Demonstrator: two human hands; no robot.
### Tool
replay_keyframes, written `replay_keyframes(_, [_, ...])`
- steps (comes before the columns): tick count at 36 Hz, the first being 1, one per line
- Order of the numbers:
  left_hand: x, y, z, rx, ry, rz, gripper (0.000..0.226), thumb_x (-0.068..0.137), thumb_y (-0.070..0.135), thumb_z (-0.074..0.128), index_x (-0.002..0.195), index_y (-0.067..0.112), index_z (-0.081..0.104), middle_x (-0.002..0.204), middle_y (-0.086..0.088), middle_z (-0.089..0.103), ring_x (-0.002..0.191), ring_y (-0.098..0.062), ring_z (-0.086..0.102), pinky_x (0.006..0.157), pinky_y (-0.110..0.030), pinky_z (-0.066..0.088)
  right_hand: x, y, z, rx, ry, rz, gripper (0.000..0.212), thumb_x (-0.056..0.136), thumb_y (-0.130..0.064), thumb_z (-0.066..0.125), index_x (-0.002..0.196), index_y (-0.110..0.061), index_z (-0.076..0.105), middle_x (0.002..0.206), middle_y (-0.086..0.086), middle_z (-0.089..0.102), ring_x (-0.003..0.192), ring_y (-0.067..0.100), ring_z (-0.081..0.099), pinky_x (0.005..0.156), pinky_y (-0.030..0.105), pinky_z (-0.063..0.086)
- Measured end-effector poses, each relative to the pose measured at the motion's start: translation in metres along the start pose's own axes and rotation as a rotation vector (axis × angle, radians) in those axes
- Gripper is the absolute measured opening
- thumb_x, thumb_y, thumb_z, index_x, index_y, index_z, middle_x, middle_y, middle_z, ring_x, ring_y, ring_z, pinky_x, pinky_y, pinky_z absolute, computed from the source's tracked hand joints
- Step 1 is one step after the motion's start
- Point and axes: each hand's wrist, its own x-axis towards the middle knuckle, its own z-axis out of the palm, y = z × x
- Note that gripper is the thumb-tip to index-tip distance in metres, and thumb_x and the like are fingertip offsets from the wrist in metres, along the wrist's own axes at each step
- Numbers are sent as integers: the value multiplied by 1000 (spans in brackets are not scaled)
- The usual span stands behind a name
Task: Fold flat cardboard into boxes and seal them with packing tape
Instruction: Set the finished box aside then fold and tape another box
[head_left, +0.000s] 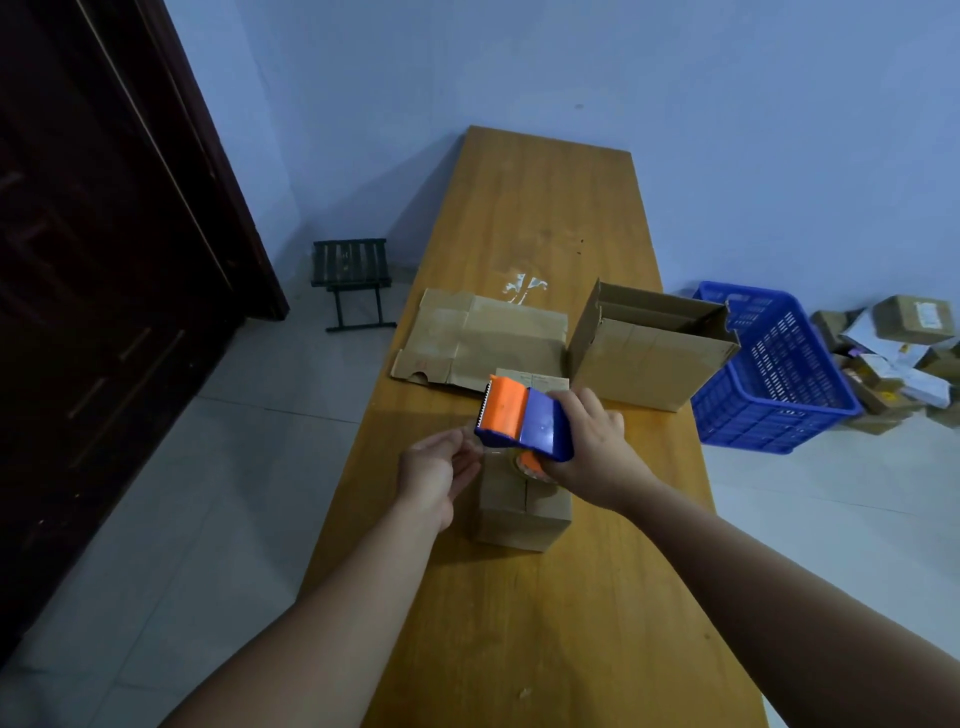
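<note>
A small folded cardboard box (522, 506) stands on the wooden table (550, 623), its top flaps closed with a seam down the middle. My right hand (589, 441) grips a blue and orange tape dispenser (522, 418) just above the box's far top edge. My left hand (439, 475) is at the box's left side, its fingers pinching the clear tape end by the dispenser's mouth. Flat cardboard (483, 340) lies beyond the box. A larger open box (649, 348) stands at the right.
A blue plastic crate (774, 374) sits on the floor right of the table, with a pile of small parcels (898, 358) beyond it. A dark slatted stool (353, 280) stands left of the table, near a dark door (104, 260).
</note>
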Motion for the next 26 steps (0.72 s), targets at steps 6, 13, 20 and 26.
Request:
replay_keyframes(6, [4,-5,6,68,5,17,14,93,13,58,103,10,66,97,-8,71,86,-18,69,67,-27,56,-9,7,-1,186,-15,98,63,81,-26,76,129,-24,36,117,-13,43,107,2,44,83,17,38])
replay_keyframes(13, [6,-7,5,69,26,-13,12,94,9,54,98,7,65,94,-12,68,88,-21,67,68,-27,55,-28,21,13,394,119,199,46,86,-20,69,115,-36,38,104,-20,54,94,-7,55,70,11,47])
replay_keyframes(20, [6,-6,0,59,19,6,13,95,7,53,100,6,65,92,-13,69,82,-22,69,64,-27,56,-36,20,36,518,240,374,50,86,-19,70,113,-46,38,98,-24,55,90,-5,58,63,8,45])
replay_keyframes(26, [3,-8,-5,-47,-31,-172,12,95,8,53,99,2,63,79,-12,74,77,-23,72,57,-30,55,-35,6,40,475,355,390,43,86,-10,61,109,-40,41,106,-11,57,97,10,56,75,28,50])
